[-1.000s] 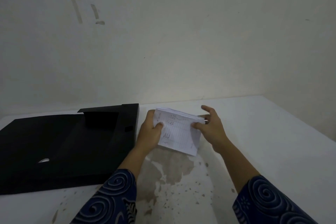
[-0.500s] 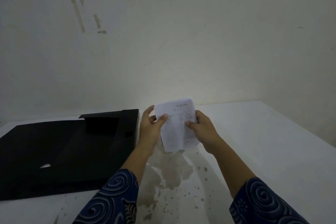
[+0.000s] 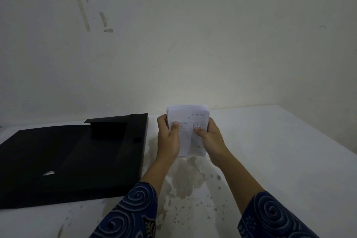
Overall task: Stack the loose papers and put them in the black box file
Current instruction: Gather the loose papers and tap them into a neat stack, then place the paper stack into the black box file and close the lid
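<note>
A small stack of white papers (image 3: 188, 120) with printed tables stands upright, its bottom edge on or just above the white table. My left hand (image 3: 167, 139) grips its left side with the thumb on the front. On the right side my right hand (image 3: 209, 138) holds it the same way. The black box file (image 3: 73, 156) lies open and flat on the table to the left of my hands, its lid spread out leftward. I see nothing inside it.
The white table (image 3: 280, 160) has brown stains and specks below my hands. A pale wall stands close behind the table, with a corner at the right. A small bright glint (image 3: 49, 173) shows on the file's lid.
The stack went from lying tilted in my hands to standing upright. My right hand closed onto its right side and both hands drew together around it.
</note>
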